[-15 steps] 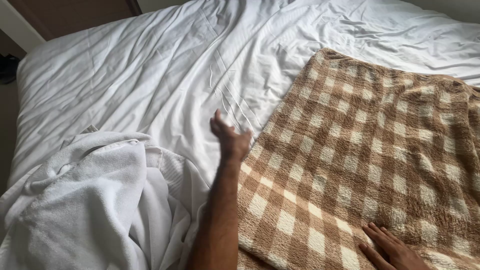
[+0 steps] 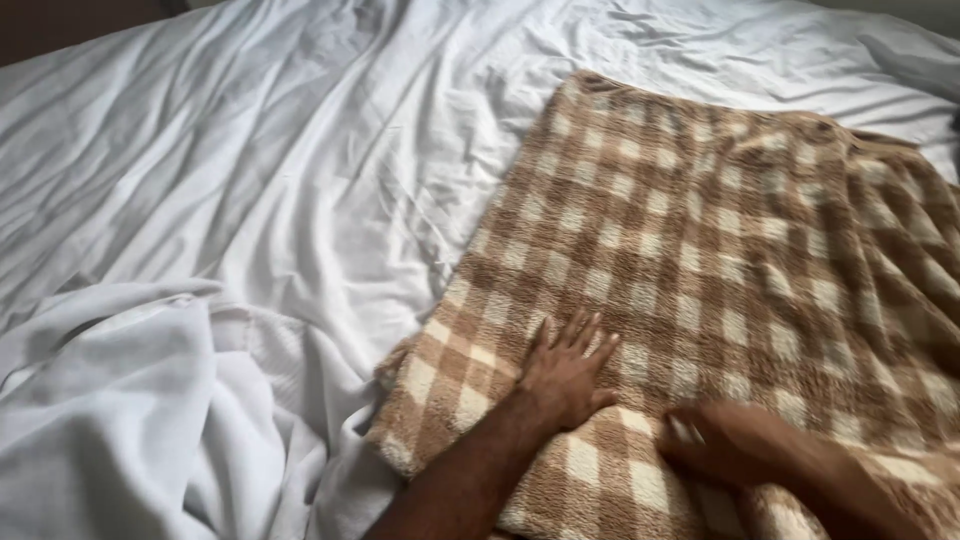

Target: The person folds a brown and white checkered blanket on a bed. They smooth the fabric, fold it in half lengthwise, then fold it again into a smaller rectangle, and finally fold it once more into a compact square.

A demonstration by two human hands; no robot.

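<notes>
A brown-and-cream checked fleece blanket lies spread over the right half of a bed covered with a wrinkled white sheet. My left hand rests flat on the blanket near its left edge, fingers spread and pointing away from me. My right hand lies just to its right on the blanket's near part, blurred, with fingers curled against the fabric; whether it pinches the fleece cannot be made out.
A bunched white towel or duvet is heaped at the near left of the bed. A grey-white pillow edge shows at the far right corner. A dark wall or headboard strip runs along the upper left.
My left hand has come down from the blanket's left edge onto the blanket, lying flat. My right hand has slid left toward it. The camera has shifted closer and to the right.
</notes>
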